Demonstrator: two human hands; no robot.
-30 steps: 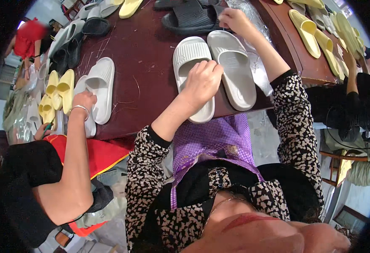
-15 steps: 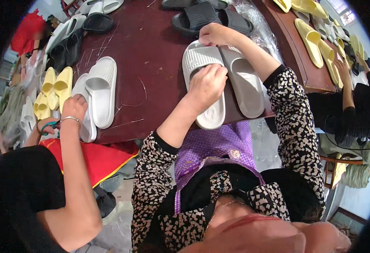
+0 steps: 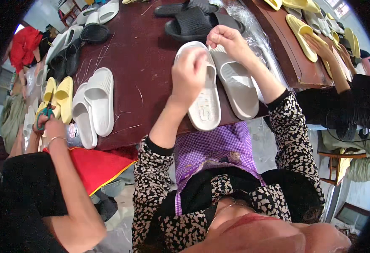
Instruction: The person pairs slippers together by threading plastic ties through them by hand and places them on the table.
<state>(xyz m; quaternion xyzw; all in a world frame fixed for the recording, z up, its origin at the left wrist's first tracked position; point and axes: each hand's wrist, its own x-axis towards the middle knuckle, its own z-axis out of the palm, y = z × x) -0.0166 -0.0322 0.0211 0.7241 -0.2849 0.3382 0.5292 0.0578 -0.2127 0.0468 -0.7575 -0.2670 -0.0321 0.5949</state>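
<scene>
As I watch from my remote post, the left white slipper (image 3: 205, 111) and the right white slipper (image 3: 245, 103) lie side by side at the near edge of the dark red table (image 3: 138, 63), straps far, heels near. Left hand (image 3: 188, 78) blurred above the strap of the left one, fingers bent; I cannot tell whether they pinch anything. Right hand (image 3: 231, 42) at the far end of the right one, fingers curled in toward the thumb; whether something thin sits between, I cannot tell. Black slippers (image 3: 191, 23) farther off, crumpled clear plastic (image 3: 261, 42) to their right. To the left I note a second white pair (image 3: 105, 114), set close together, with yellow slippers (image 3: 67, 95) left of it. Near them, a co-worker's hand (image 3: 36, 127) holds teal-handled scissors (image 3: 46, 113).
</scene>
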